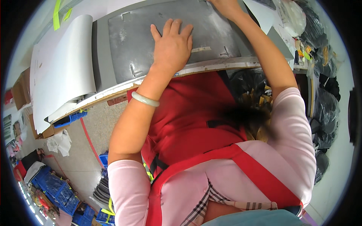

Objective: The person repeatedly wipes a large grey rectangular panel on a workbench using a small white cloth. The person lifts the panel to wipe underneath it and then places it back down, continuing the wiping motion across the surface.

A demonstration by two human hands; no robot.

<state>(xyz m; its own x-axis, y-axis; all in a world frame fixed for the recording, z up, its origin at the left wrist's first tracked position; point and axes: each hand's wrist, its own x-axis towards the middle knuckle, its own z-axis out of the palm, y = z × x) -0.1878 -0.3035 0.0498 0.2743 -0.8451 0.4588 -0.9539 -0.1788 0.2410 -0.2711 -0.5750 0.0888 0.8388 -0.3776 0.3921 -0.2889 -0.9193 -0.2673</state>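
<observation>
A dark grey flat sheet [139,34] with rounded corners and small corner cut-outs lies on a larger grey sheet [101,56] on the worktable. On its middle my left hand [172,47] rests palm down, fingers spread, holding nothing. A short strip of beige tape [201,49] sticks to the dark sheet just right of that hand. My right hand [227,8] is at the far right edge of the sheet. The top of the picture cuts off its fingers, so whether it grips anything is hidden.
A large white sheet [62,67] curls over the table's left side. The table's near edge [109,92] runs in front of me. Blue crates [56,188] stand on the floor at lower left. Plastic-wrapped black goods [324,113] are piled at right. Yellow-green strips [56,15] lie far left.
</observation>
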